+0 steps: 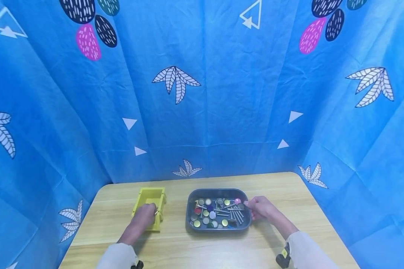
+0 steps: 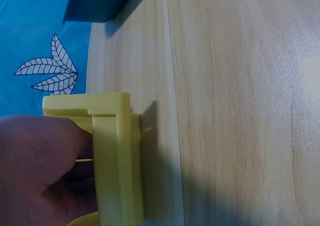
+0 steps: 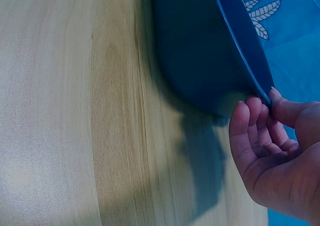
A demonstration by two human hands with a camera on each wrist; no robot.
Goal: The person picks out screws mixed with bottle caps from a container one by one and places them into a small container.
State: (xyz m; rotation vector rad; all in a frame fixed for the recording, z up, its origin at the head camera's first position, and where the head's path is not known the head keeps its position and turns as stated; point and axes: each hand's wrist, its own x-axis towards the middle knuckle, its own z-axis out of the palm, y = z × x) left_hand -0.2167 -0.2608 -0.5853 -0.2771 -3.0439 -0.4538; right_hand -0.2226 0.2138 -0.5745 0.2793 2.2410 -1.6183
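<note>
A yellow bin [image 1: 151, 193] stands on the left of the table. My left hand [image 1: 144, 217] reaches over its side, and a small shiny piece shows by the fingertips. In the left wrist view the left hand [image 2: 42, 168] has its fingertips hidden behind the wall of the yellow bin [image 2: 112, 161], so what they hold cannot be told. A dark grey tray [image 1: 219, 228] holds bottle caps and silver nails or screws. At its right end my right hand [image 1: 262, 207] pinches the rim. The right wrist view shows the right hand [image 3: 280, 161] with thumb and fingers on the tray [image 3: 200, 51].
The wooden table [image 1: 219, 250] extends in front of both containers. Blue patterned cloth [image 1: 202, 112] hangs behind the table and along its left and right sides. A gap of bare tabletop separates the bin from the tray.
</note>
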